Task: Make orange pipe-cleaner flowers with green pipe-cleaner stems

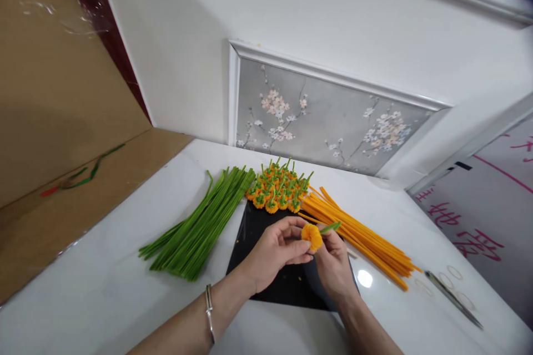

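Flower (pixel 312 237) (orange) at pinched fingertips of left hand (pixel 272 247); right hand (pixel 334 266) closed on green strip (pixel 331 227).

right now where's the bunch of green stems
In the head view, the green stems lie on the white table to the left, beside the black mat, their upper ends next to the cluster of orange flowers.

The left hand (pixel 272 249) and right hand (pixel 336 269) cover parts of the flat black mat (pixel 278 283). The orange fuzzy flower (pixel 312 237) hides some fingertips, so their exact grip cannot be made out. Both forearms are cut off by the bottom edge, and the white board with pink writing (pixel 491 205) by the right edge. The tiny orange specks (pixel 299 278) on the mat are too small to identify.
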Tool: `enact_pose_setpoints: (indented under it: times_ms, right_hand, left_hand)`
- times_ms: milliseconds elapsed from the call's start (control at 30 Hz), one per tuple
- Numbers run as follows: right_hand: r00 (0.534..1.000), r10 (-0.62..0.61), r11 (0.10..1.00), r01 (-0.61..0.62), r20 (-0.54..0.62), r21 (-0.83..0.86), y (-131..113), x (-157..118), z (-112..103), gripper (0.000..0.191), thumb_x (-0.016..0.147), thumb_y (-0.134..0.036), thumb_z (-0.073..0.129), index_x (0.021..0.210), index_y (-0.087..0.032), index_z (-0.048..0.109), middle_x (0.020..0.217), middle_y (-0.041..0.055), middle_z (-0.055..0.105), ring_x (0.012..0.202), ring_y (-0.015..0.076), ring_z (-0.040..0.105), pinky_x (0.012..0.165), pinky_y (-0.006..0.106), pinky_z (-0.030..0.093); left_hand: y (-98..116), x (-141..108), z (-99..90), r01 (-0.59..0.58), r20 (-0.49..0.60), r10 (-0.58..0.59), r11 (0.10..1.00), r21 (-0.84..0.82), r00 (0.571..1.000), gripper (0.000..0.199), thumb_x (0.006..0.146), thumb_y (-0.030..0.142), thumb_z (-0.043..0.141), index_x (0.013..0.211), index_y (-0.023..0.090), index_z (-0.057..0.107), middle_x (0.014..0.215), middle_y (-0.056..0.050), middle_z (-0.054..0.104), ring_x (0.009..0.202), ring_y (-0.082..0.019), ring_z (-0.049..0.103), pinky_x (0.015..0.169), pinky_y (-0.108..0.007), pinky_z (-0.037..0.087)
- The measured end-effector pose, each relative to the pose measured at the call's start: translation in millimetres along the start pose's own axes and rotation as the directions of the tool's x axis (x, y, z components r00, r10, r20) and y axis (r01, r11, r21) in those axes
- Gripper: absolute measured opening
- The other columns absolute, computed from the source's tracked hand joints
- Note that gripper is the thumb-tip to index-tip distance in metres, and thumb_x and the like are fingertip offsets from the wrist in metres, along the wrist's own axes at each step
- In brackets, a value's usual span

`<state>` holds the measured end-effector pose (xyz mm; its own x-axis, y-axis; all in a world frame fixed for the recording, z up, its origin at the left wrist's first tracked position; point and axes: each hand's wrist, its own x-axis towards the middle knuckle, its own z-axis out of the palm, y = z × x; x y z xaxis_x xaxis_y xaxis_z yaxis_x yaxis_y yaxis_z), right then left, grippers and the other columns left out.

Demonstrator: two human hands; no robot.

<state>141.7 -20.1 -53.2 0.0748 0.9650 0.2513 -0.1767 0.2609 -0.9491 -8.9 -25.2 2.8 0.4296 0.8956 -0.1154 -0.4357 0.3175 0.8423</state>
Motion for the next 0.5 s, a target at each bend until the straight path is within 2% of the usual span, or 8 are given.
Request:
enact_pose_setpoints:
  times_ms: [67,200,333,433,500]
  right_hand:
    - [1.0,-0.004,1.0,0.004,0.018,-0.022,2.0,-0.6,-0.9,0.019,0.08,-0.038,0.067,0.083,-0.02,0.062,0.082,0.0008,0.063,0.071,0.0137,0.057,0.069,0.027,0.048]
    - [0.998,0.04,0.999,-0.041,0.055,0.018,-2.7,-1.2,1.9,0.021,0.077,-0.039,0.069,0.082,-0.019,0.061,0.077,0.0007,0.062,0.067,0.0137,0.056,0.064,0.026,0.047]
    - [0.982,0.167,0.977,-0.177,0.091,0.116,-15.4,-0.4,9.1,0.024,0.072,-0.038,0.072,0.071,-0.019,0.057,0.066,-0.0021,0.056,0.058,0.0111,0.049,0.057,0.024,0.043]
    - [0.928,0.331,0.908,-0.363,0.174,0.208,-21.3,0.9,12.3,0.024,0.067,-0.034,0.073,0.067,-0.019,0.055,0.059,-0.0036,0.048,0.051,0.0087,0.041,0.05,0.022,0.039]
    - [0.875,0.419,0.844,-0.473,0.242,0.253,-22.8,1.9,12.1,0.025,0.066,-0.032,0.074,0.066,-0.018,0.053,0.054,-0.0063,0.04,0.045,0.0058,0.032,0.045,0.02,0.034]
  left_hand:
    - [-0.5,-0.3,0.1,-0.043,-0.012,0.043,0.999,0.01,0.999,0.039,0.065,0.025,0.081,0.099,0.019,0.065,0.094,-0.003,0.065,0.081,-0.014,0.064,0.077,-0.029,0.054]
    - [0.1,1.0,-0.9,-0.147,-0.027,0.152,0.978,0.151,0.988,0.032,0.064,0.022,0.081,0.094,0.017,0.069,0.091,-0.003,0.068,0.08,-0.014,0.064,0.078,-0.028,0.052]
    - [7.4,2.7,-4.4,-0.215,0.046,0.211,0.936,0.28,0.976,0.024,0.069,0.019,0.075,0.092,0.016,0.071,0.089,-0.003,0.069,0.081,-0.015,0.064,0.079,-0.027,0.051]
    - [13.0,3.0,-8.8,-0.26,0.135,0.224,0.88,0.397,0.965,0.02,0.072,0.016,0.07,0.092,0.015,0.072,0.09,-0.004,0.067,0.08,-0.015,0.063,0.076,-0.026,0.051]
    - [14.3,3.3,-12.4,-0.24,0.146,0.195,0.867,0.437,0.97,0.022,0.072,0.015,0.069,0.093,0.014,0.072,0.091,-0.005,0.067,0.08,-0.015,0.063,0.075,-0.026,0.05]
